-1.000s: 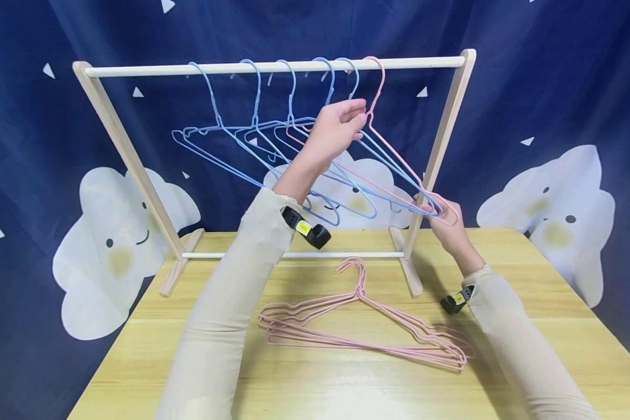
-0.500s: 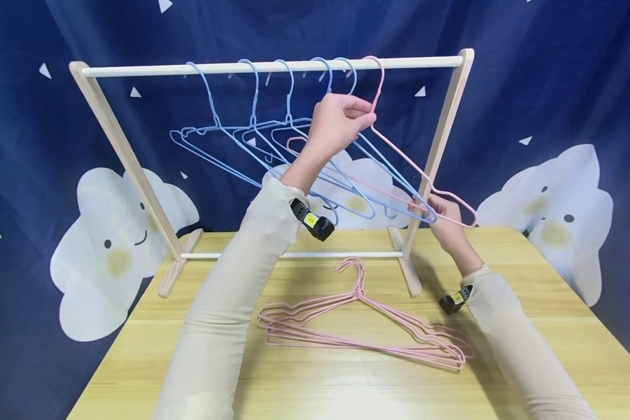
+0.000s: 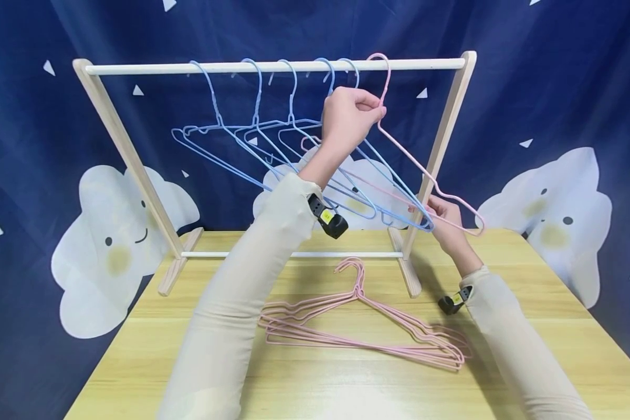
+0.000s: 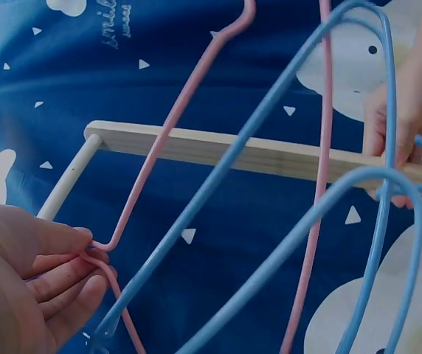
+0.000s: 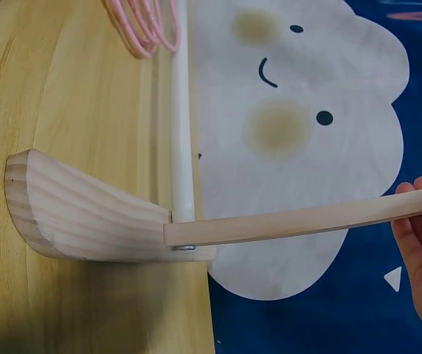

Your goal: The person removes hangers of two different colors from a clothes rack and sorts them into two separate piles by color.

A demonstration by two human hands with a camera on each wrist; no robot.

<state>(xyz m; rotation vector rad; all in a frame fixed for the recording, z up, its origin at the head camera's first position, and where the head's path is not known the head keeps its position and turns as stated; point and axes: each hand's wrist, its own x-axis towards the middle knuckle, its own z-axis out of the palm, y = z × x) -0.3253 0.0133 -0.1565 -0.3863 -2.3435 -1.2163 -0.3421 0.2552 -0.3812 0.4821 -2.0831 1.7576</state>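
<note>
My left hand (image 3: 349,114) pinches the neck of a pink clothes hanger (image 3: 409,154), whose hook loops over the white rod (image 3: 147,69) of a wooden rack. In the left wrist view, thumb and fingertips meet at the hanger's twisted neck (image 4: 97,248). Several blue hangers (image 3: 258,87) hang from the same rod, to the left of the pink one. Low on the rack's right upright (image 3: 450,116), my right hand (image 3: 448,224) grips the wood. The right wrist view has its fingers wrapped behind that upright (image 5: 299,223).
Several pink hangers (image 3: 359,290) lie stacked on the wooden table (image 3: 136,350) before the rack. A white lower bar (image 3: 341,255) joins the rack's feet (image 3: 410,274). Behind everything hangs a dark blue curtain (image 3: 21,146) with cloud prints.
My left hand has closed on the pink hanger's neck and moved right, sliding the hanger slightly along the rod, away from the blue ones. The right hand stays on the upright.
</note>
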